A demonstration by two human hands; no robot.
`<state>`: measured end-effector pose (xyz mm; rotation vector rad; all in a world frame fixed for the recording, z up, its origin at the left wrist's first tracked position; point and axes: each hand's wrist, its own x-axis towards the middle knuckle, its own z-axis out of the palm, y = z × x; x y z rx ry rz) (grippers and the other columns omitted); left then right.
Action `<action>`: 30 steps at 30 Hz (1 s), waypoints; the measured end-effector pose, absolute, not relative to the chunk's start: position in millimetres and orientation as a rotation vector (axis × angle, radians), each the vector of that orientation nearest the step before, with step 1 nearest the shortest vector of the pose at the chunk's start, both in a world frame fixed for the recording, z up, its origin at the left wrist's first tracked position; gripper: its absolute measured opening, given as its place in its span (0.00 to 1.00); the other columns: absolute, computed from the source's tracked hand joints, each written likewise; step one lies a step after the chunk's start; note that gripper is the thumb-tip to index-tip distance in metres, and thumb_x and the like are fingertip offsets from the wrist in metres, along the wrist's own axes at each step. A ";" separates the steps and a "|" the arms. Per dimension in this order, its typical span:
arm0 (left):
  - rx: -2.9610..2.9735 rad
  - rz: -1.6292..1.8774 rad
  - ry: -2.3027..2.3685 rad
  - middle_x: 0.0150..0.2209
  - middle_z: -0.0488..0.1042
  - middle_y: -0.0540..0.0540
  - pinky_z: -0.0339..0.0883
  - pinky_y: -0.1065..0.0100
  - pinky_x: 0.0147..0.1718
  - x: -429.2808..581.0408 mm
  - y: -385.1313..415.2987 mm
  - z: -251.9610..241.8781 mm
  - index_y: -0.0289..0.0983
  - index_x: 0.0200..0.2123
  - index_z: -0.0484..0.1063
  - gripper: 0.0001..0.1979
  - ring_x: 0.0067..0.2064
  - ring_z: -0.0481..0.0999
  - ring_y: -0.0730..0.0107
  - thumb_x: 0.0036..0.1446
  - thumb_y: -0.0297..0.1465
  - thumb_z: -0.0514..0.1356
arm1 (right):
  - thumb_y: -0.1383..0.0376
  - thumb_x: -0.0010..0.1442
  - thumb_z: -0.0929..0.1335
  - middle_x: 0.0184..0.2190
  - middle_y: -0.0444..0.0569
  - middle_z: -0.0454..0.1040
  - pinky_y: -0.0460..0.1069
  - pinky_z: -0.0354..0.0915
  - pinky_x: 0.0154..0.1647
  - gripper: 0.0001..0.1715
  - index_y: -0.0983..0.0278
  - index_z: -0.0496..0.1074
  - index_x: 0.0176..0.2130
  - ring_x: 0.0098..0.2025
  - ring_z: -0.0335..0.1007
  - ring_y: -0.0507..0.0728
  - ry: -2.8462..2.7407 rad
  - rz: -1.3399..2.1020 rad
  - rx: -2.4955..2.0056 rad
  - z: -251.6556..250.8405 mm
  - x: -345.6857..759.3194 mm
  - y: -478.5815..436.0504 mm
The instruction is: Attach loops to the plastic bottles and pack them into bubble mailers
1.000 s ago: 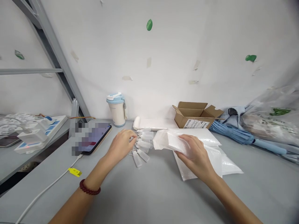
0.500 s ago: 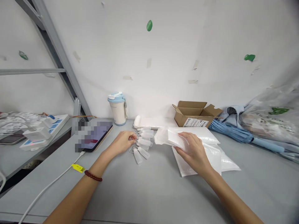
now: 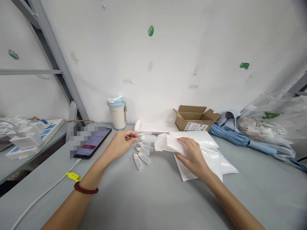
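My left hand (image 3: 122,143) reaches in from the left with thumb and forefinger closed at the ring end of the upper translucent white tag (image 3: 148,138). Several similar tags with thin rings lie in a cluster on the grey table, the nearest pair (image 3: 138,162) pointing toward me. My right hand (image 3: 193,156) is wrapped around a white plastic pouch (image 3: 176,145), its loose open end facing left toward the tags. Below that hand, white bubble mailers (image 3: 211,163) lie overlapping, partly hidden by my hand and forearm.
Behind the tags lies a stack of white packets (image 3: 155,126), beside an open cardboard box (image 3: 192,116). A lidded cup (image 3: 117,113) and a charging phone (image 3: 96,143) stand and lie at left. A folded blue umbrella (image 3: 230,135) and plastic bag (image 3: 263,124) are at right.
The view has shifted slightly, sliding the scene left. My left fingers have risen a little toward the upper tags. My right hand keeps its hold on the pouch.
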<state>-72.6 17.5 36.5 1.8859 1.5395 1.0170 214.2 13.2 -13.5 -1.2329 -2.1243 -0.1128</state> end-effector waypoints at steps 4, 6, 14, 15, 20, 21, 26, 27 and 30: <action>2.011 0.953 1.446 0.30 0.76 0.47 0.65 0.67 0.35 -52.9 14.5 22.7 0.36 0.29 0.74 0.08 0.33 0.73 0.66 0.52 0.31 0.56 | 0.65 0.55 0.65 0.47 0.53 0.70 0.59 0.59 0.48 0.20 0.60 0.61 0.48 0.49 0.64 0.64 -2.131 -0.094 -1.230 -15.4 212.7 13.9; 1.995 0.972 1.379 0.31 0.77 0.47 0.66 0.67 0.36 -41.0 12.6 14.7 0.36 0.29 0.74 0.08 0.34 0.74 0.66 0.53 0.31 0.56 | 0.65 0.54 0.65 0.46 0.53 0.70 0.60 0.58 0.48 0.20 0.60 0.61 0.48 0.49 0.65 0.64 -2.131 -0.086 -1.225 -15.8 211.9 14.2; 1.990 1.058 1.234 0.37 0.79 0.48 0.65 0.71 0.35 -5.3 -2.6 -3.4 0.37 0.34 0.77 0.11 0.36 0.75 0.69 0.55 0.26 0.54 | 0.69 0.54 0.66 0.43 0.50 0.72 0.56 0.61 0.45 0.20 0.59 0.62 0.47 0.46 0.67 0.61 -2.229 0.001 -1.110 -9.1 208.4 9.0; 2.022 1.037 1.209 0.37 0.79 0.48 0.65 0.71 0.34 -3.9 -3.9 -3.7 0.38 0.34 0.77 0.11 0.36 0.75 0.69 0.55 0.25 0.54 | 0.69 0.54 0.66 0.42 0.50 0.72 0.56 0.61 0.44 0.20 0.59 0.62 0.47 0.46 0.67 0.61 -2.234 0.000 -1.101 -8.2 208.3 8.4; 2.130 1.050 1.251 0.32 0.78 0.49 0.62 0.72 0.30 -8.9 -1.8 -2.7 0.37 0.32 0.76 0.09 0.30 0.71 0.72 0.54 0.24 0.56 | 0.68 0.54 0.66 0.43 0.50 0.71 0.56 0.61 0.45 0.21 0.59 0.61 0.48 0.47 0.66 0.61 -2.258 -0.021 -1.053 -6.2 209.0 7.2; 2.157 1.062 1.270 0.32 0.77 0.49 0.62 0.72 0.30 -11.1 -0.4 -2.5 0.37 0.32 0.76 0.08 0.30 0.70 0.72 0.54 0.24 0.56 | 0.68 0.54 0.66 0.43 0.51 0.71 0.56 0.61 0.45 0.22 0.59 0.61 0.49 0.47 0.66 0.61 -2.266 -0.027 -1.047 -6.1 208.9 6.8; 2.211 1.115 1.342 0.26 0.75 0.50 0.61 0.72 0.29 -13.0 0.0 -5.3 0.36 0.28 0.74 0.07 0.28 0.69 0.73 0.54 0.23 0.56 | 0.67 0.54 0.67 0.47 0.53 0.69 0.58 0.59 0.46 0.26 0.61 0.59 0.52 0.49 0.63 0.63 -2.386 -0.027 -1.064 -5.3 204.8 2.2; 2.207 1.115 1.343 0.26 0.75 0.50 0.60 0.72 0.28 -11.2 -1.3 -6.9 0.36 0.28 0.74 0.08 0.28 0.69 0.73 0.54 0.22 0.56 | 0.67 0.53 0.68 0.47 0.54 0.68 0.58 0.59 0.46 0.27 0.61 0.59 0.52 0.49 0.63 0.63 -2.417 -0.022 -1.073 -5.0 203.8 1.2; 2.198 1.095 1.302 0.26 0.76 0.51 0.61 0.73 0.28 -6.0 -5.1 -11.8 0.37 0.28 0.74 0.09 0.28 0.71 0.74 0.53 0.20 0.56 | 0.67 0.53 0.68 0.48 0.54 0.67 0.58 0.57 0.47 0.28 0.61 0.59 0.53 0.50 0.61 0.63 -2.463 -0.021 -1.103 -4.7 202.5 0.2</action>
